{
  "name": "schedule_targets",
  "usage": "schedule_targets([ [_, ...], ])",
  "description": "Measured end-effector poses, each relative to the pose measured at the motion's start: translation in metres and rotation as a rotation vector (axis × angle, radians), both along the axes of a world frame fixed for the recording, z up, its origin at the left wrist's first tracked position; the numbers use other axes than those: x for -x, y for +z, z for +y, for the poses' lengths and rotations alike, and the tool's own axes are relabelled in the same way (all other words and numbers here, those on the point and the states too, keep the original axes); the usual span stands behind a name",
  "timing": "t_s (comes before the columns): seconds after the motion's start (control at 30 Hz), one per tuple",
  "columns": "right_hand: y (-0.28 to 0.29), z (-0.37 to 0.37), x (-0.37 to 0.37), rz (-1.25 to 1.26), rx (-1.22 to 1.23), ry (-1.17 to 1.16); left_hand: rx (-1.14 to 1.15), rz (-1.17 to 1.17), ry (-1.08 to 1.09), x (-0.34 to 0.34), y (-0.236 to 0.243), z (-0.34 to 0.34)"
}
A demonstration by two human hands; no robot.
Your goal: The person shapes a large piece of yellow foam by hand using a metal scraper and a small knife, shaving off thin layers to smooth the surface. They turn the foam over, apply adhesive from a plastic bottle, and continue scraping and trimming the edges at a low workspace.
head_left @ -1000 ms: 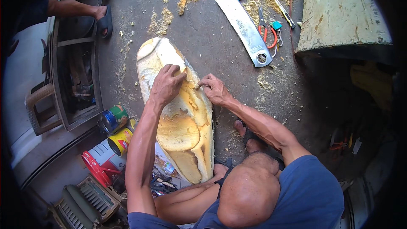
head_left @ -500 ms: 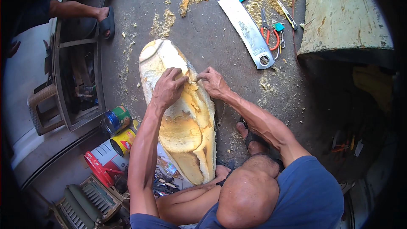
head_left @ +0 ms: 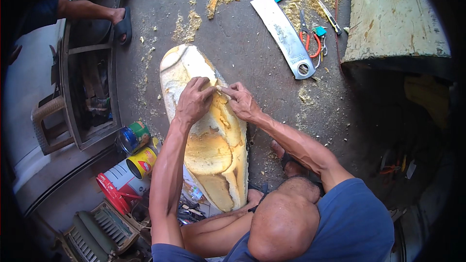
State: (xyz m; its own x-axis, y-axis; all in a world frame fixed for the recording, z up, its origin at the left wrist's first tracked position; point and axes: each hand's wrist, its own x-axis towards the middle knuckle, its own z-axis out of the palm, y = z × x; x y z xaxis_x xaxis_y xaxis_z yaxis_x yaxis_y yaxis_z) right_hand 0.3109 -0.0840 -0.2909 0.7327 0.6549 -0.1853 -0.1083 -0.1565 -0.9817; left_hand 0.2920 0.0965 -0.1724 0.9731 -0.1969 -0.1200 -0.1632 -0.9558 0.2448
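Note:
A long seat cushion of yellowed foam (head_left: 206, 157), torn and hollowed along its surface, lies lengthwise on the floor before me. My left hand (head_left: 195, 101) rests on its upper half, fingers closed in a pinch on the torn foam near the middle. Coming from the right edge, my right hand (head_left: 242, 102) reaches over the cushion, its fingers bent and pressed together at the same ragged spot. The two sets of fingertips almost meet there. A small pale bit of foam shows at the right fingertips; their exact grip is partly hidden.
Beyond the cushion lie a metal handsaw blade (head_left: 281, 34), red-handled scissors (head_left: 310, 41) and a box cutter (head_left: 329, 15) among foam crumbs. Cans and a white-red bucket (head_left: 116, 184) stand at left. Another person's sandalled foot (head_left: 122, 24) is at upper left; a worn pale panel (head_left: 395, 14) stands upper right.
My right hand has moved slightly left and inward, bringing its fingertips against the foam beside my left fingers. My left hand stays nearly in place.

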Motion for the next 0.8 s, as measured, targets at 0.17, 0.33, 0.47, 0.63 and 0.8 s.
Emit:
schedule_targets([
  [0.17, 0.000, -0.008, 0.017, -0.092, -0.039, -0.022, -0.015, 0.003, -0.010, -0.001, 0.001, -0.001],
  [0.33, -0.002, -0.008, 0.010, 0.166, -0.065, -0.130, -0.023, 0.003, -0.002, -0.002, 0.002, -0.004],
  [0.47, -0.004, -0.008, 0.013, -0.023, 0.032, -0.037, -0.028, 0.003, -0.010, -0.002, 0.001, -0.002],
  [0.63, -0.005, -0.009, 0.010, 0.095, -0.003, -0.103, -0.026, 0.003, -0.019, 0.000, 0.000, -0.002],
  [0.8, -0.004, -0.014, 0.013, 0.102, -0.004, -0.080, -0.016, 0.002, -0.015, 0.000, 0.000, -0.001],
])
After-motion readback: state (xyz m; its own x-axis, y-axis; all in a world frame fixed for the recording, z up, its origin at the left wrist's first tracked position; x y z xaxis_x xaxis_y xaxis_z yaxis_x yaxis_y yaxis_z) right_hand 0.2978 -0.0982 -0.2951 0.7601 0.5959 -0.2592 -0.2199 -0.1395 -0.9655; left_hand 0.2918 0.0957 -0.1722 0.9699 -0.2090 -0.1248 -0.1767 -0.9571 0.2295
